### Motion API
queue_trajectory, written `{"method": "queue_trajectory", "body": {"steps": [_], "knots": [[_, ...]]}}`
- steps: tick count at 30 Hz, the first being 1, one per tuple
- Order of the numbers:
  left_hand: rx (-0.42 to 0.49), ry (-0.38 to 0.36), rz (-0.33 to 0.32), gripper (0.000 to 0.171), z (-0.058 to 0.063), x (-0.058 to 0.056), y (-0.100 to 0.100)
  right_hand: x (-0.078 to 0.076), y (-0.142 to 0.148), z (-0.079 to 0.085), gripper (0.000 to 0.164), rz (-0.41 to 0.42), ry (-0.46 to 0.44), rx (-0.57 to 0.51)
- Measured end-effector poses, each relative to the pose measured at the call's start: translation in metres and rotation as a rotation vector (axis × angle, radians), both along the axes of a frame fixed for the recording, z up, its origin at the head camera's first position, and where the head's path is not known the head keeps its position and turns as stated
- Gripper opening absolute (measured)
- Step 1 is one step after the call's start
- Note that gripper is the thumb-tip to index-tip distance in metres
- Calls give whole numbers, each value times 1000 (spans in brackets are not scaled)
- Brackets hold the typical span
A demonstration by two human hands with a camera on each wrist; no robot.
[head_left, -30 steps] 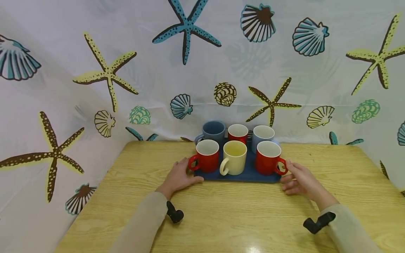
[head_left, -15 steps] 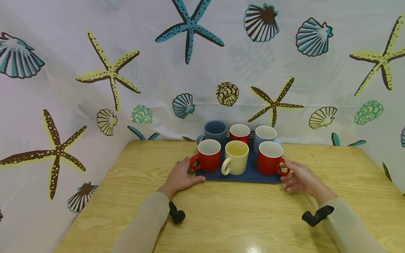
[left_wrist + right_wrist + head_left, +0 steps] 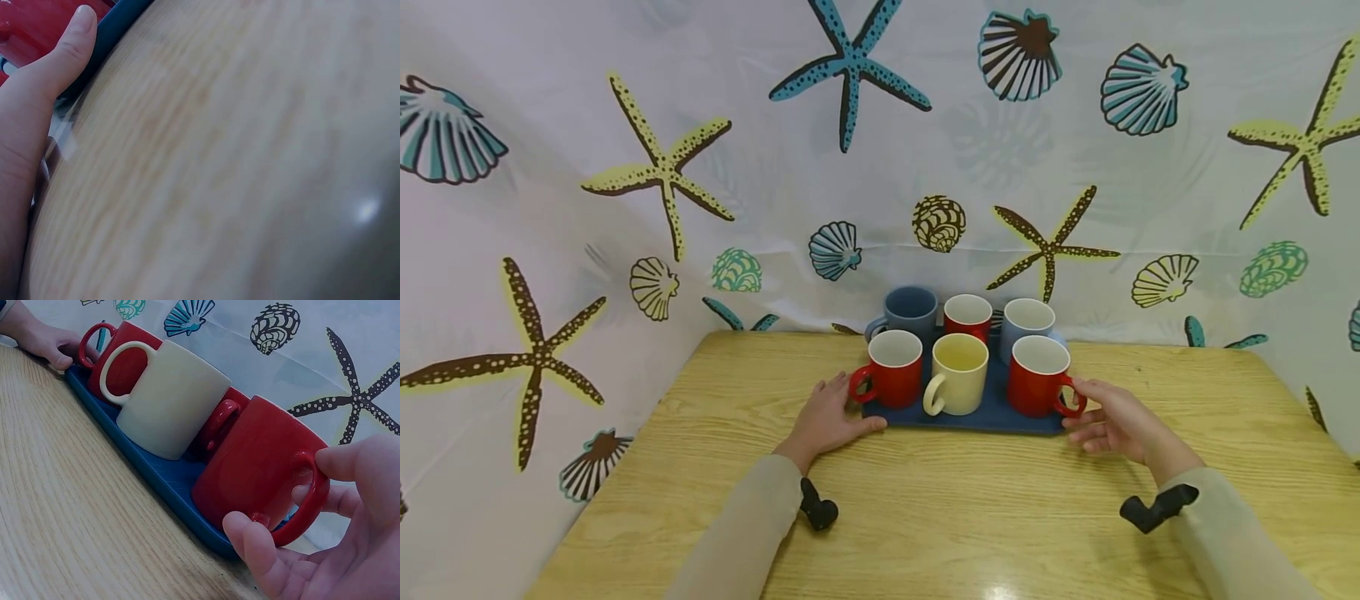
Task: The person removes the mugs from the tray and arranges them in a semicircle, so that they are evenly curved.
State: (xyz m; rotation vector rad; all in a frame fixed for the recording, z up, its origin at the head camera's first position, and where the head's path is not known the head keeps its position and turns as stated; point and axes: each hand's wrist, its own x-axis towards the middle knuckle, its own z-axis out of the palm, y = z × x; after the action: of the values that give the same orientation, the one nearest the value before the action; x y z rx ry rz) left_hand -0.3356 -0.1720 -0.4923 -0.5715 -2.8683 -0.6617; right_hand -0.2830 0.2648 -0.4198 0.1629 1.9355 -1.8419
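Observation:
A dark blue tray (image 3: 970, 419) bears two rows of mugs. At its front right corner stands a red mug (image 3: 1033, 383); my right hand (image 3: 1116, 425) pinches its handle. In the right wrist view the thumb lies on top of the handle and a finger passes through the loop. My left hand (image 3: 831, 421) rests at the tray's front left corner, thumb against the rim and fingers extended beside it, partly hidden. Close to them is the handle of another red mug (image 3: 897, 379). Between the two red mugs stands a cream mug (image 3: 962, 383), its handle turned front-left.
Behind stand a dark blue mug (image 3: 912, 310), a third red mug (image 3: 967, 312) and a light blue mug (image 3: 1027, 321). The wooden table (image 3: 940, 508) ends at a shell-patterned curtain (image 3: 880, 183) just behind the tray.
My right fingers have come slightly farther over the red mug's handle. The head view has shifted a little; the left hand, tray and mugs keep their places.

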Motion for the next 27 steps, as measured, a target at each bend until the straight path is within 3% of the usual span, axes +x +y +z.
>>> {"method": "queue_trajectory", "body": {"steps": [4,11,27], "knots": [[-3,-11,0,95,-1,0,0,0,0,0,65,-11,-1,-18],[3,-4,-2,96,1,0,0,1,-2,-2,43,-26,22,-70],[-9,-15,1,96,0,1,-1,11,-4,-4,38,-79,91,-86]]}}
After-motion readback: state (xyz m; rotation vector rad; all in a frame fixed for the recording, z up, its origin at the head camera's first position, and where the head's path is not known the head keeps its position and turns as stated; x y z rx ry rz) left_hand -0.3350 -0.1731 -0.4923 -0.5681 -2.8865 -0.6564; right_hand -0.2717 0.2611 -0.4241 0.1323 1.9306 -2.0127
